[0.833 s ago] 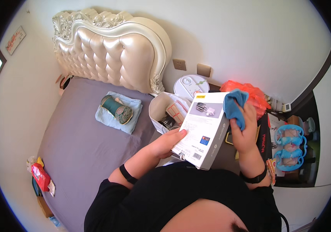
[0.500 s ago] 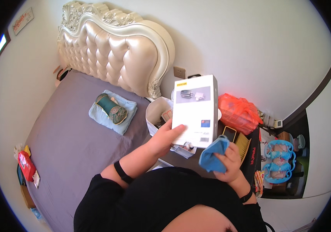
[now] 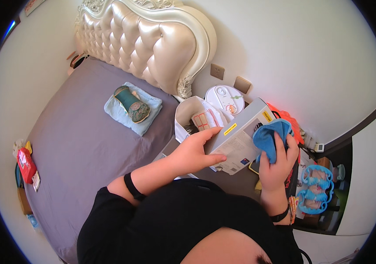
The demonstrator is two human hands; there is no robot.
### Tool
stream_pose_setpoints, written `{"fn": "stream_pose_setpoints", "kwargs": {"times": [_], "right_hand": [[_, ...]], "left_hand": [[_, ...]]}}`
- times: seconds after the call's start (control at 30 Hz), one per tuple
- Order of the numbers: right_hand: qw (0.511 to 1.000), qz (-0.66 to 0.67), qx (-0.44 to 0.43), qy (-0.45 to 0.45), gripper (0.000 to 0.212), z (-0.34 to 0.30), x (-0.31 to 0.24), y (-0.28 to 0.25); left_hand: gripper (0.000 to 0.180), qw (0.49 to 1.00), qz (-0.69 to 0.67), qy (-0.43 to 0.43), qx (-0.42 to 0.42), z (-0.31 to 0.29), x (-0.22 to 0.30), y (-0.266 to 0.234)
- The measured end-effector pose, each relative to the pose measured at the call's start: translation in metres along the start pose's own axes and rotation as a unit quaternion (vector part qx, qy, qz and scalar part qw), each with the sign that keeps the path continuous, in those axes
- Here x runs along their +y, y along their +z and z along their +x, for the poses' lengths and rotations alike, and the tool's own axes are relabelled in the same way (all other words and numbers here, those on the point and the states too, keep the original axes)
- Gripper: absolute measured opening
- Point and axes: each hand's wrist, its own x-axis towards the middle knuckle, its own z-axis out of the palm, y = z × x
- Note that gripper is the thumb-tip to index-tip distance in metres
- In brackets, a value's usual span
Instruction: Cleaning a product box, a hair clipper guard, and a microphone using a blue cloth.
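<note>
My left hand [image 3: 199, 152] grips a white and grey cardboard box [image 3: 240, 141] by its near left side, thumb on one face. The box is tilted, with a narrow side and a broad printed face showing. Bunched in my right hand [image 3: 280, 160] is a blue cloth [image 3: 272, 136], which lies against the box's right part. Behind the box stands a white open bag [image 3: 183, 119] holding a white and red packet [image 3: 207, 119]. A round white lidded appliance [image 3: 225, 99] is beyond it.
The bed [image 3: 78, 154] fills the left, with a folded light blue towel [image 3: 141, 123] and a green patterned pillow [image 3: 131, 104] on it. An orange-red plastic bag [image 3: 286, 119] is against the wall. At right is a blue-framed organizer [image 3: 315, 189].
The box has turned from upright to tilted, so its narrow side now shows. The blue cloth has risen from below the box onto it. The view has shifted, revealing the round appliance.
</note>
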Motion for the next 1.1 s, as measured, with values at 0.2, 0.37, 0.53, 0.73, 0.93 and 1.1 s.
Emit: {"fn": "stream_pose_setpoints", "kwargs": {"times": [0.2, 0.37, 0.53, 0.73, 0.93, 1.1], "right_hand": [[0.995, 0.028, -0.064, -0.065, 0.047, -0.003, -0.036, 0.031], [0.949, 0.109, -0.129, -0.265, 0.035, -0.009, -0.059, 0.063], [0.969, 0.074, -0.098, -0.212, 0.036, 0.009, -0.067, 0.084], [0.996, 0.087, 0.023, -0.017, 0.041, 0.047, -0.083, 0.086], [0.982, 0.143, -0.115, -0.053, 0.046, 0.049, -0.116, 0.068], [0.976, 0.079, -0.203, -0.012, 0.053, 0.050, -0.164, 0.085]], "left_hand": [[0.069, 1.000, -0.015, -0.007, 0.023, -0.016, -0.005, -0.021], [0.073, 0.992, -0.070, -0.022, 0.104, -0.025, -0.016, -0.042], [0.071, 0.994, 0.070, 0.033, 0.075, -0.038, -0.015, -0.077], [0.067, 0.978, 0.158, 0.109, 0.086, -0.049, -0.016, -0.121], [0.080, 0.921, 0.168, 0.310, 0.167, -0.047, -0.030, -0.162], [0.071, 0.867, 0.110, 0.463, 0.146, -0.034, -0.037, -0.180]]}}
